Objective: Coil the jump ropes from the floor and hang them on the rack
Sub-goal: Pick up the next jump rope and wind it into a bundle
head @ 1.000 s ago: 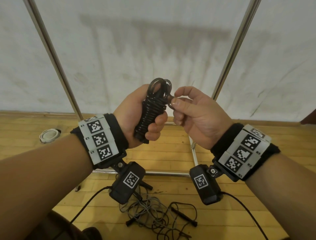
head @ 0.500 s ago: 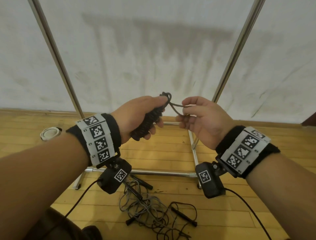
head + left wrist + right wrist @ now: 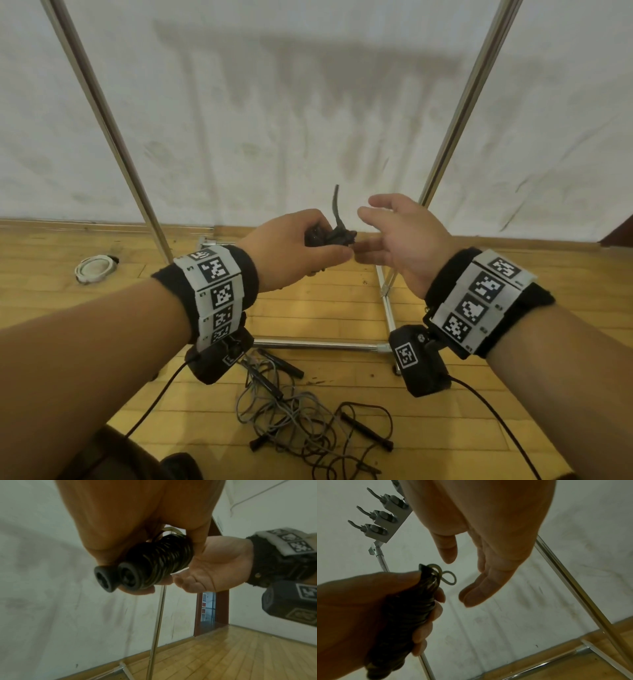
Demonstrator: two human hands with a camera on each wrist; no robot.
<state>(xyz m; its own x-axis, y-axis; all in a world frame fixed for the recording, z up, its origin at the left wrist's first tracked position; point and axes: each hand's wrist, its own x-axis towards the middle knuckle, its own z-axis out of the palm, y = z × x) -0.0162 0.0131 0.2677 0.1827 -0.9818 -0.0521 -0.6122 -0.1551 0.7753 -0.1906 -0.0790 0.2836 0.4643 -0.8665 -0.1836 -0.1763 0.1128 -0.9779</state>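
My left hand grips a black jump rope wound tightly round its two handles, held at chest height in front of the rack. In the left wrist view the coil sits in my fingers with both handle ends sticking out. A small loop pokes out of the bundle's top in the right wrist view. My right hand hovers just right of it, fingers relaxed and holding nothing. More ropes lie tangled on the floor below my wrists.
The rack's two metal uprights rise either side of my hands, joined by a base bar on the wooden floor. Its grey hooks show high up in the right wrist view. A white ring-shaped object lies at left.
My right hand has let go of the rope's end and opened. My left hand has turned knuckles-up with the coil, and both hands have moved forward and slightly lower.
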